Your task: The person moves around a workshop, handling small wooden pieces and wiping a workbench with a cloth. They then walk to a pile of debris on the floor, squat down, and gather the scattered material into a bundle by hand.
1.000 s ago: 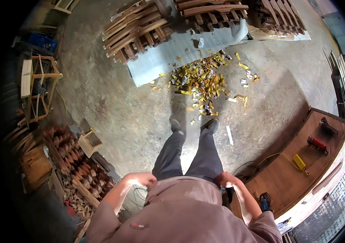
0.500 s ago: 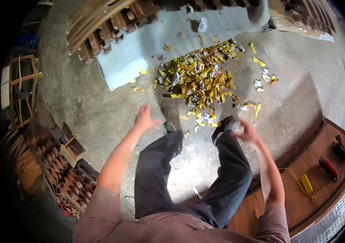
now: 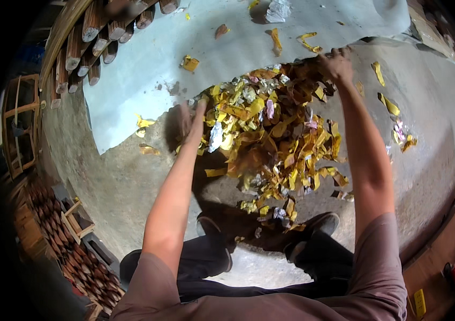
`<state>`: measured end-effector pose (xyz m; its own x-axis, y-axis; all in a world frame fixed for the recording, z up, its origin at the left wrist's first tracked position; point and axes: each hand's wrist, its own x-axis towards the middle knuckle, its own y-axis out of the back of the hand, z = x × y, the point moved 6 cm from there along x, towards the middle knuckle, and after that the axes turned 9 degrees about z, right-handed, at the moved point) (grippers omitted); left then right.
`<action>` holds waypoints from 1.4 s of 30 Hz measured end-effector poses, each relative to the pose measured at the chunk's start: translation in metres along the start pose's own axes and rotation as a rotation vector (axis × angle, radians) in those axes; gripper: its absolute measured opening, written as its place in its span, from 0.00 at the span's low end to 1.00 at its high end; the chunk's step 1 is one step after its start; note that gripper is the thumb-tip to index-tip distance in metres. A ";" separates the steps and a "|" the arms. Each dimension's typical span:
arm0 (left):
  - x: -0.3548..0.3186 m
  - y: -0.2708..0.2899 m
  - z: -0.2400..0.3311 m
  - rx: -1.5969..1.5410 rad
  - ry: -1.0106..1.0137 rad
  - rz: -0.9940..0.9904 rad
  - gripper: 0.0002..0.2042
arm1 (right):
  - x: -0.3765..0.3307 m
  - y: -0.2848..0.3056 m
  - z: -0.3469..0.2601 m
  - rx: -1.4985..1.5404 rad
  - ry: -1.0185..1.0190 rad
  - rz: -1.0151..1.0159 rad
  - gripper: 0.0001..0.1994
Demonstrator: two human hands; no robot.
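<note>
On the concrete floor in front of my feet lies a heap of crumpled yellow and brown strips (image 3: 286,134), mixed with white and pinkish scraps. My left hand (image 3: 194,119) is at the heap's left side, fingers extended and slightly smeared by motion, holding nothing that I can see. At the far right corner of the heap is my right hand (image 3: 337,65), its fingers apart and bent, close to the edge of a pale sheet (image 3: 136,101). Whether those fingertips touch the sheet or the strips cannot be made out.
Brown wooden pieces (image 3: 91,24) are stacked on the sheet at the far left. Loose yellow scraps (image 3: 389,105) lie to the right. A wooden frame (image 3: 20,120) stands at left. At lower right is a brown board (image 3: 435,272) with a red tool (image 3: 453,276).
I have bent down closer to the heap. Both hands have moved forward from near my knees to the heap's two sides.
</note>
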<state>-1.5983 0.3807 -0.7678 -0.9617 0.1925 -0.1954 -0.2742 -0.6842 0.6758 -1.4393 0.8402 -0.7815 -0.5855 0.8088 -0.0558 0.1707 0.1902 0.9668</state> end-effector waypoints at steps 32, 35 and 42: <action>-0.163 -0.088 0.050 0.390 -0.645 -0.558 0.39 | -0.291 -0.002 -0.072 0.159 0.584 -0.113 0.21; -0.156 -0.095 0.065 0.278 -0.533 -0.313 0.30 | -0.283 0.006 -0.085 0.184 0.415 0.041 0.18; -0.156 -0.091 0.073 -0.080 -0.266 -0.529 0.44 | -0.283 0.000 -0.077 0.261 0.245 0.152 0.15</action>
<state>-1.4237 0.4647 -0.7470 -0.6652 0.6841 -0.2991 -0.7250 -0.4960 0.4779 -1.3347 0.5687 -0.7463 -0.7048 0.6876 0.1749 0.4474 0.2394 0.8617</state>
